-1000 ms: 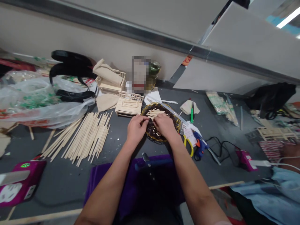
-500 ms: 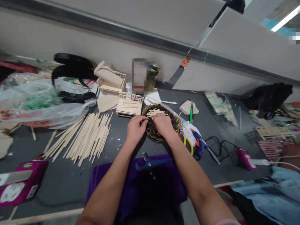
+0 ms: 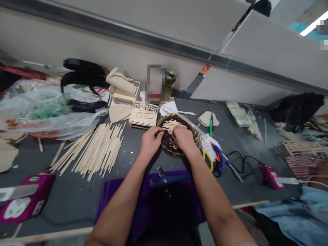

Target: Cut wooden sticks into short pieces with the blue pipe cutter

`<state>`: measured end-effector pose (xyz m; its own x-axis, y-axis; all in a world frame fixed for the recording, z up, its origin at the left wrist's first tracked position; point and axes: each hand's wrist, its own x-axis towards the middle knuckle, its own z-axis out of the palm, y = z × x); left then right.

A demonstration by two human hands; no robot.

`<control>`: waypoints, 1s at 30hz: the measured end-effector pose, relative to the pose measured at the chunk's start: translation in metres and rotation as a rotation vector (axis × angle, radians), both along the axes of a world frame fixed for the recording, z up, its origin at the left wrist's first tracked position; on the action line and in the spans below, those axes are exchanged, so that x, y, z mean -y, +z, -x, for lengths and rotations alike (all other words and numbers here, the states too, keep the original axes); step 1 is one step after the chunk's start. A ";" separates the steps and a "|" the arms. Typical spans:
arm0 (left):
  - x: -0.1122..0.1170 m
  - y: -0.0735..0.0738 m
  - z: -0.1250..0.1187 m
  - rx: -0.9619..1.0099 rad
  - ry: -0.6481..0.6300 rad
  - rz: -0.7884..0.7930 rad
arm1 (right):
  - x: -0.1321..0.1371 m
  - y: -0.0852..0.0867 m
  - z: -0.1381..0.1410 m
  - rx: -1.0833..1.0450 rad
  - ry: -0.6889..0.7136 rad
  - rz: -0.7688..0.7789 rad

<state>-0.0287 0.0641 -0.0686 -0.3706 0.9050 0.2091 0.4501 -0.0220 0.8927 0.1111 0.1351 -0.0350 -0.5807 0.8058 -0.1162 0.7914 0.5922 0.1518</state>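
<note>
Over a round dark woven basket with a yellow rim, both hands work close together. My left hand is at the basket's left edge, thumb and forefinger pressed together; anything between them is too small to make out. Inside the basket is my right hand, its fingers bent and closed beside a pile of short thin wooden sticks. Its fingertips are partly hidden, so what they pinch does not show. Tiny wooden bits lie on the basket floor. Nearer me, a blue hand cutter rests on purple cloth.
Long wooden sticks lie fanned out at left. Behind them stand small stick-built furniture models. Right of the basket are yellow-handled pliers, a blue glue gun and a green knife. A magenta device sits front left.
My right hand has drawn slightly right and toward me, uncovering more of the short sticks and basket floor. The left hand stays almost in place. The whole view has shifted a little.
</note>
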 end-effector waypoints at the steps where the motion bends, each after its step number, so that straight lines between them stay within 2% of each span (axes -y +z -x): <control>1: 0.000 0.000 0.000 0.000 0.000 -0.004 | 0.000 0.000 0.000 0.007 -0.010 -0.002; 9: 0.000 0.001 0.000 0.019 -0.006 0.013 | -0.015 0.009 -0.001 0.017 0.037 -0.019; 13: 0.000 0.002 0.001 0.019 -0.005 0.015 | -0.027 0.017 -0.003 -0.049 0.003 -0.067; 15: 0.000 0.002 0.001 0.022 -0.004 0.016 | -0.026 0.019 -0.006 -0.081 0.012 -0.036; 19: -0.001 0.000 0.002 0.033 -0.014 0.018 | -0.012 0.011 -0.010 -0.067 0.058 0.062; 24: 0.000 0.000 0.000 0.042 -0.028 0.016 | 0.001 0.001 -0.005 -0.051 0.078 0.074; 30: 0.001 0.002 0.000 0.037 -0.033 0.001 | -0.001 0.002 -0.008 -0.061 0.128 0.068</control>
